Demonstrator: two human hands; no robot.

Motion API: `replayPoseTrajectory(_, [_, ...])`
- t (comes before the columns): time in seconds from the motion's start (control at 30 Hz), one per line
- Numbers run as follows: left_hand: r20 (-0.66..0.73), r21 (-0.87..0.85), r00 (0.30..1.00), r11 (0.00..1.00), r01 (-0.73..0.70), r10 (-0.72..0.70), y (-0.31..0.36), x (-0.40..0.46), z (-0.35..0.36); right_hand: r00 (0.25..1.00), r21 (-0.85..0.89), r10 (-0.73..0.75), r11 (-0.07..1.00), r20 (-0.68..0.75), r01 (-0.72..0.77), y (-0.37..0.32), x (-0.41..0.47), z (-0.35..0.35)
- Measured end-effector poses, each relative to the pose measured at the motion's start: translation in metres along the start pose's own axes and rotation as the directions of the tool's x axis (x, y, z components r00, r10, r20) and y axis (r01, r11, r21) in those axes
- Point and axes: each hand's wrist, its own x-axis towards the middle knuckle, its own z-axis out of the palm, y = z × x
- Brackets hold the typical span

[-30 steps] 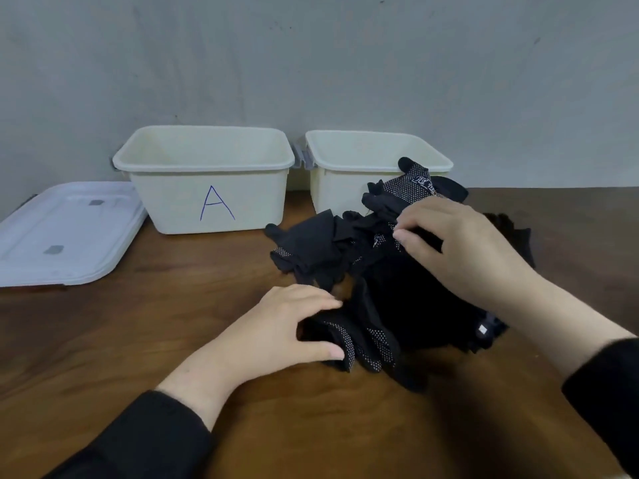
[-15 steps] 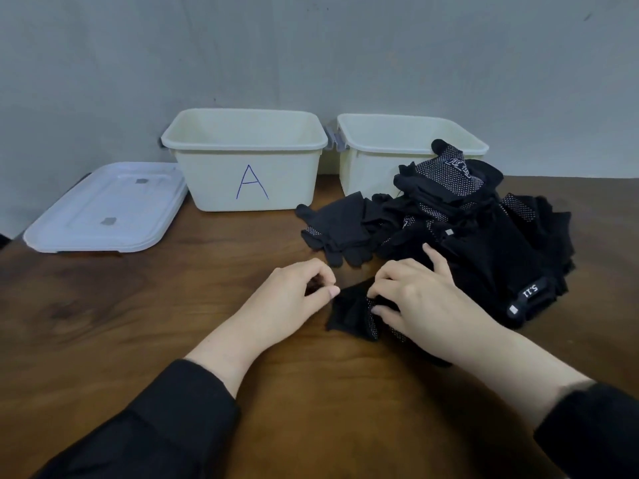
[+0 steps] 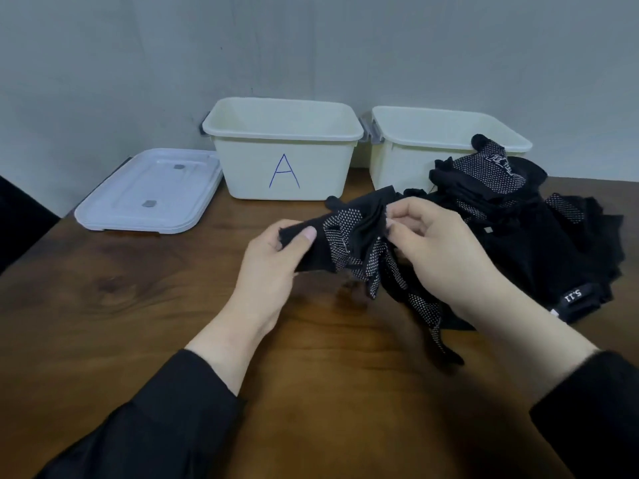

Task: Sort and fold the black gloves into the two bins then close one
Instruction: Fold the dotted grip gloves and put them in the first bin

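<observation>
Both hands hold one dotted black glove up off the counter, between the person and the bins. Left hand grips the cuff end w/ thumb on top and fingers curled under. Right hand pinches the bunched middle of the fabric, fingers curled. The glove's fingers hang down toward the counter, dots facing the camera. Prob. held this way to stretch it flat and read which type it is before folding: a two-end hold lets the cloth be pulled straight.

Rest of the gloves sit in a pile on the counter at right, just in front of the right bin, partly hiding its front wall. One dotted glove perches on top of the pile; another w/ a white-lettered cuff tab lies at the near edge. Pile is close to the right hand, so each pick is a short reach.

Bin marked A stands left of the other one, both against the wall, side by side, almost touching. Both are open, and no gloves show inside, though the floors of both are mostly hidden from this angle. Judging by that, sorting has barely begun.

White lid lies flat on the counter left of bin A, just beside it, out of the work area, handy for closing later. Only one lid in sight.

Limp cloth; may slip or unfold unless pressed flat on the counter.
</observation>
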Motion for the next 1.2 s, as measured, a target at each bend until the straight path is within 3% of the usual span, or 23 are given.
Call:
replayPoseTrajectory(0.1, [-0.091,-0.14,0.995,0.99,0.034,-0.047,0.006,0.005,-0.011,0.985,0.32,0.16,0.932,0.069,-0.174,0.011,0.015,0.022])
replayPoseTrajectory(0.23, [-0.186,-0.089,0.981,0.995,0.04,-0.056,0.01,0.013,-0.034,0.92,0.581,0.369,0.723,0.133,-0.373,0.024,0.026,0.055])
replayPoseTrajectory(0.3, [-0.214,0.006,0.974,0.997,0.077,-0.074,0.01,0.015,-0.048,0.925,0.488,0.381,0.808,-0.007,-0.329,0.034,0.028,0.067])
replayPoseTrajectory(0.37, [-0.229,0.12,0.97,0.987,0.111,-0.081,0.009,0.016,-0.061,0.955,0.169,0.221,0.967,-0.195,-0.189,0.041,0.025,0.073])
replayPoseTrajectory(0.4, [-0.238,0.15,0.967,0.981,0.124,-0.086,0.009,0.017,-0.065,0.97,0.039,0.105,0.994,-0.22,-0.098,0.04,0.021,0.077])
replayPoseTrajectory(0.47, [-0.249,0.137,0.959,0.976,0.17,-0.132,0.009,0.019,-0.068,0.983,-0.087,-0.096,0.993,-0.154,0.083,0.032,0.013,0.086])
replayPoseTrajectory(0.53, [-0.232,0.091,0.953,0.971,0.22,-0.194,0.008,0.022,-0.065,0.985,-0.164,-0.171,0.972,0.006,0.169,0.027,0.012,0.099])
replayPoseTrajectory(0.6, [-0.191,0.042,0.955,0.97,0.24,-0.228,0.008,0.023,-0.06,0.982,-0.284,-0.07,0.952,0.177,0.119,0.027,0.015,0.107])
replayPoseTrajectory(0.67, [-0.191,-0.022,0.955,0.974,0.227,-0.227,0.01,0.023,-0.057,0.977,-0.377,0.019,0.924,0.214,0.065,0.032,0.021,0.105])
replayPoseTrajectory(0.8, [-0.311,-0.109,0.936,0.985,0.134,-0.162,0.016,0.026,-0.06,0.985,-0.4,0.004,0.914,0.17,0.065,0.041,0.026,0.099])
replayPoseTrajectory(0.9, [-0.366,-0.067,0.929,0.997,0.042,-0.064,0.03,0.031,-0.062,0.998,-0.127,-0.015,0.992,0.069,0.024,0.039,0.025,0.096])
replayPoseTrajectory(1.0, [-0.357,0.07,0.93,0.995,-0.072,0.093,0.056,0.045,-0.068,0.998,0.134,0.038,0.991,-0.04,-0.033,0.037,0.024,0.083])
replayPoseTrajectory(1.07, [-0.308,0.29,0.914,0.941,-0.173,0.263,0.076,0.057,-0.07,0.994,0.202,0.096,0.976,-0.047,-0.084,0.039,0.025,0.078])
replayPoseTrajectory(1.13, [-0.174,0.552,0.888,0.789,-0.271,0.426,0.094,0.067,-0.068,0.987,0.239,0.134,0.965,-0.091,-0.109,0.039,0.026,0.075])
replayPoseTrajectory(1.2, [0.035,0.748,0.888,0.577,-0.328,0.459,0.103,0.067,-0.062,0.984,0.216,0.124,0.972,-0.128,-0.095,0.035,0.026,0.071])
